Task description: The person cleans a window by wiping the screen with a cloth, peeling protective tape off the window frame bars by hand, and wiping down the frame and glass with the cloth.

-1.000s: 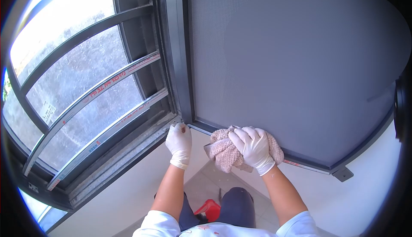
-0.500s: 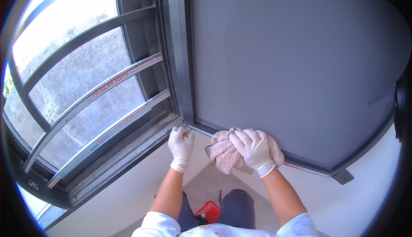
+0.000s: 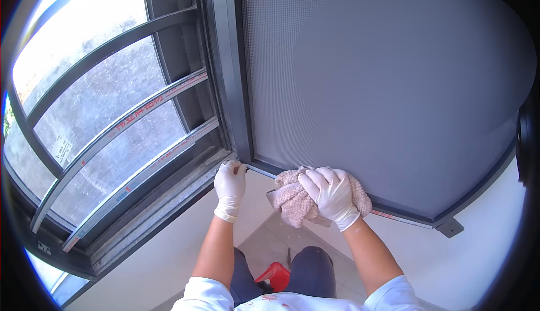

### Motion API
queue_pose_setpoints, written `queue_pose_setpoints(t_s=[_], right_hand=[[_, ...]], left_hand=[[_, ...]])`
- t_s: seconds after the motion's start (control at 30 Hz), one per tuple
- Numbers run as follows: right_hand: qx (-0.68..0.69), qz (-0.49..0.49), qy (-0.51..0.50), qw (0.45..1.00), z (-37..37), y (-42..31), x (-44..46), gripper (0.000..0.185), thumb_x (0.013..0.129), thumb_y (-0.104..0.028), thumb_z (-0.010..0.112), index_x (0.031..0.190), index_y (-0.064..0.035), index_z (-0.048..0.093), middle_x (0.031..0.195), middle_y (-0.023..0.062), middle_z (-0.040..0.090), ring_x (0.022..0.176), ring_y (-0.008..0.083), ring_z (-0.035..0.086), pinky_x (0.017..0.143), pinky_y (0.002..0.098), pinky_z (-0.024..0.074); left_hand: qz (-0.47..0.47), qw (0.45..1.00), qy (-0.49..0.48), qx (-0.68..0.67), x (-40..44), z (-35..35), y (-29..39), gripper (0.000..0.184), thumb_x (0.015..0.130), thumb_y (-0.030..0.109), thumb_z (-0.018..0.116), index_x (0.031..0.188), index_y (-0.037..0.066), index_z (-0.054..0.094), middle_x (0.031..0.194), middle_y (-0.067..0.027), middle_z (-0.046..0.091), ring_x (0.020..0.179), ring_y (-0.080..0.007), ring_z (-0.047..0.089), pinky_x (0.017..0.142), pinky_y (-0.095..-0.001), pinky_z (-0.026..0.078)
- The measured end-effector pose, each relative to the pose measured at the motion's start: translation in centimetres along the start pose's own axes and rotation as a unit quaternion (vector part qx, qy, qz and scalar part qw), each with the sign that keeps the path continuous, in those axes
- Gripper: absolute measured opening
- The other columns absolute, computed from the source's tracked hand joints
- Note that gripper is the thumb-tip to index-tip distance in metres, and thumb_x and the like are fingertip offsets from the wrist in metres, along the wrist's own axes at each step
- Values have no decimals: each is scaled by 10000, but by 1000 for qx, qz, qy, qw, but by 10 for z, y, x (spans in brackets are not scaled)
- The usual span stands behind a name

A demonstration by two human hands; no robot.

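Note:
My left hand (image 3: 230, 182), in a white glove, is closed with its fingertips pinched together. It is at the lower corner where the window sill track (image 3: 163, 208) meets the hinged mesh screen's frame (image 3: 239, 125). Whatever is between those fingers, if anything, is too small to make out. A bunched pink terry cloth (image 3: 289, 201) is gripped by my gloved right hand (image 3: 328, 193). The cloth lies over the bottom rail of the open screen panel (image 3: 394, 97), hiding part of that rail.
Dark window bars (image 3: 101, 46) fill the left side, two with red-printed protective film. Below the screen, a bracket (image 3: 450, 228) sticks out at the lower right. A red object (image 3: 275, 276) lies on the tiled floor between my legs. White wall runs under the sill.
My left hand has shifted slightly left and up, and its fingers have turned at the frame corner. My right hand stays on the cloth almost unmoved. The view has shifted a little.

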State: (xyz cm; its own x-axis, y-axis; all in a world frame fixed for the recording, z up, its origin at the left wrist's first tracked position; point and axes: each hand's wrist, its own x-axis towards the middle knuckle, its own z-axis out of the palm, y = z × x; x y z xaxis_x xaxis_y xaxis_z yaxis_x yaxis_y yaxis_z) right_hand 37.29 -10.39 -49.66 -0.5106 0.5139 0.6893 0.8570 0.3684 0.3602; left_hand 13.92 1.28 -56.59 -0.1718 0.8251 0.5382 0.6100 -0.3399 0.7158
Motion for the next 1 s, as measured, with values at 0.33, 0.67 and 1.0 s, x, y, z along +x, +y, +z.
queue_pose_setpoints(t_s=[0.33, 0.67, 1.0], right_hand=[[14, 10, -5, 1000, -2, 0, 1, 323, 803, -201, 540, 1117, -142, 580, 1045, -23, 577, 959, 160, 538, 789, 331, 421], [161, 1, -31, 986, -17, 9, 7, 378, 723, -180, 601, 1097, -121, 588, 1016, 6, 576, 952, 201, 537, 817, 364, 403], [-44, 119, 191, 973, -147, 82, 49, 583, 643, -402, 707, 1105, -66, 589, 1052, 105, 597, 983, 314, 527, 876, 435, 377]], left_hand=[[7, 998, -53, -36, -10, -6, 14, 33, 715, 80, 647, 714, 51, 632, 607, -70, 553, 549, -196, 532, 551, -315, 445], [76, 964, -254, -1, -81, -36, 26, 78, 709, 164, 636, 673, 100, 612, 679, -85, 607, 645, -301, 618, 603, -381, 498], [193, 878, -437, 29, -191, -55, 12, 87, 668, 192, 646, 644, 116, 611, 667, -97, 598, 601, -287, 611, 527, -402, 483]])
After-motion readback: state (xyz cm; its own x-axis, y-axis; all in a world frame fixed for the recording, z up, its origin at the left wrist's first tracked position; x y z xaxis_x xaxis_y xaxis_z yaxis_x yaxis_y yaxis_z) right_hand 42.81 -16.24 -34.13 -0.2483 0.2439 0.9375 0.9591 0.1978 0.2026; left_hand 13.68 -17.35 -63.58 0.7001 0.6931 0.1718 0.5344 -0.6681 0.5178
